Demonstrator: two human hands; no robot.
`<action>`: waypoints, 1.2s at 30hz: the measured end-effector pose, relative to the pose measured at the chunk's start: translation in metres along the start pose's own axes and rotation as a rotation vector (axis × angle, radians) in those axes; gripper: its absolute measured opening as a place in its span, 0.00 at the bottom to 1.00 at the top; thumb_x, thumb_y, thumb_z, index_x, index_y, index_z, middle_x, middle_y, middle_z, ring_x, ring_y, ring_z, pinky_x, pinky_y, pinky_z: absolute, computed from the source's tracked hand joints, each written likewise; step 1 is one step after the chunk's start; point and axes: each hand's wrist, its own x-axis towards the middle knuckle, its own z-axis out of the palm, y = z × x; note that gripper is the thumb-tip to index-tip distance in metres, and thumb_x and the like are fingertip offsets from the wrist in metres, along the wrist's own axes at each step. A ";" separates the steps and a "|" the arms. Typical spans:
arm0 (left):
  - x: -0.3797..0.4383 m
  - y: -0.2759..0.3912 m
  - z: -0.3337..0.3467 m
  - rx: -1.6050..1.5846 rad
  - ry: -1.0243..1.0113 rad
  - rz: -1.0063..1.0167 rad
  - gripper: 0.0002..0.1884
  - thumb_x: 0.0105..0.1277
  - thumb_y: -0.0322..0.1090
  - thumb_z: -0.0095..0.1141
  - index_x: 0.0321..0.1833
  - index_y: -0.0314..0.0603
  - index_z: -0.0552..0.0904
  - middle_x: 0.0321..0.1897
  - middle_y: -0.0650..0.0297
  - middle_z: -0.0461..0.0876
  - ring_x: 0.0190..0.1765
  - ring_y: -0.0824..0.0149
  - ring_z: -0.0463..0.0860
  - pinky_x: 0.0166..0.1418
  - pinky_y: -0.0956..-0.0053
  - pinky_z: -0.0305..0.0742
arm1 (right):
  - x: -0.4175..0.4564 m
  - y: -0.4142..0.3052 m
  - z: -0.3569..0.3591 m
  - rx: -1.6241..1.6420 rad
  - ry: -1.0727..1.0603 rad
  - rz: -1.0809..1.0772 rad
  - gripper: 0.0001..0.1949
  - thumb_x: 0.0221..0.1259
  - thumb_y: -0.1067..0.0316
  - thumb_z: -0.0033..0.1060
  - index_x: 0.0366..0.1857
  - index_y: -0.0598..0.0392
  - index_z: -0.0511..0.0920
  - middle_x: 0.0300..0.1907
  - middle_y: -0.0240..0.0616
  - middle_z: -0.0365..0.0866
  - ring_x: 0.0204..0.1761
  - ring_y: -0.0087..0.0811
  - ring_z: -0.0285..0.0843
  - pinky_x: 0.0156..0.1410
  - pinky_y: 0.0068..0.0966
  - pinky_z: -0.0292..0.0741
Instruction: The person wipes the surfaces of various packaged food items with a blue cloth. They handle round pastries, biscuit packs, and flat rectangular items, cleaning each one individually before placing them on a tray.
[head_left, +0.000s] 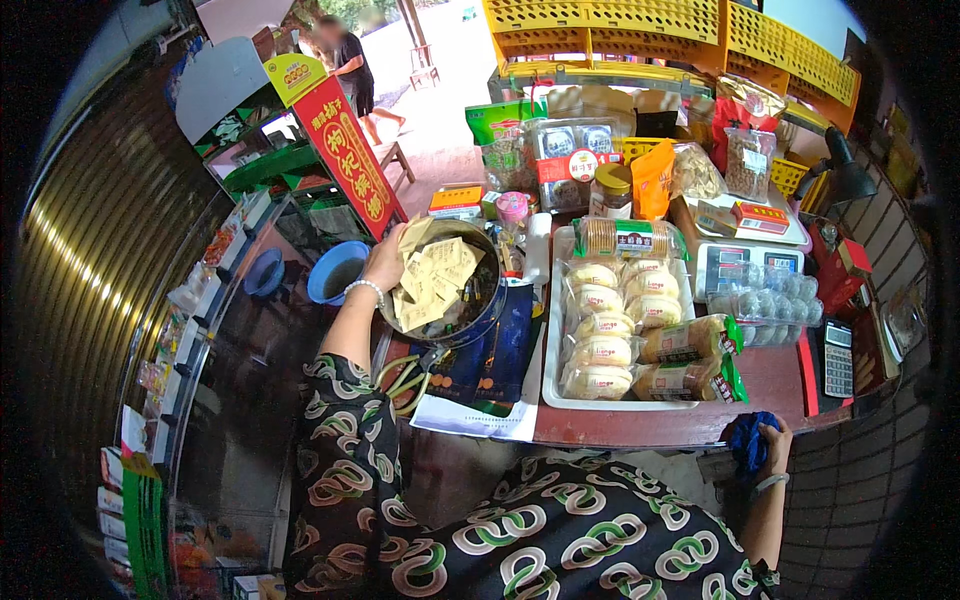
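Note:
At the left rim of a round metal pot, my left hand grips the edge. Its fingertips are partly hidden beside a heap of small beige paper packets in the pot. Small dark items show under the packets, too unclear to name. Dark blue bags lie below the pot, partly covered by it. Off to the right, my right hand holds a crumpled dark blue cloth at the counter's front edge.
A white tray holds wrapped round cakes and packaged biscuits. Right of it are a digital scale, clear plastic egg cartons and a calculator. Blue basins stand left. Yellow crates rise behind; a person stands outside.

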 end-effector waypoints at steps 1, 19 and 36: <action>-0.004 0.010 -0.006 0.068 -0.022 -0.005 0.28 0.56 0.22 0.44 0.62 0.48 0.64 0.45 0.43 0.77 0.50 0.46 0.76 0.52 0.57 0.70 | 0.002 0.004 -0.002 0.006 0.008 0.006 0.10 0.44 0.74 0.54 0.33 0.59 0.77 0.25 0.29 0.76 0.25 0.21 0.72 0.33 0.18 0.71; -0.028 -0.012 0.028 -0.019 -0.294 -0.120 0.55 0.41 0.56 0.69 0.68 0.35 0.53 0.63 0.45 0.62 0.66 0.50 0.63 0.67 0.66 0.59 | 0.009 0.006 -0.002 0.034 -0.041 -0.019 0.06 0.44 0.73 0.56 0.28 0.59 0.76 0.24 0.29 0.76 0.25 0.22 0.71 0.33 0.18 0.69; -0.024 0.001 0.040 0.224 -0.342 -0.312 0.59 0.33 0.59 0.71 0.66 0.33 0.55 0.57 0.42 0.70 0.60 0.49 0.70 0.63 0.64 0.65 | 0.005 0.002 -0.004 -0.032 -0.021 -0.049 0.06 0.45 0.76 0.57 0.30 0.60 0.77 0.24 0.30 0.77 0.24 0.20 0.71 0.32 0.17 0.69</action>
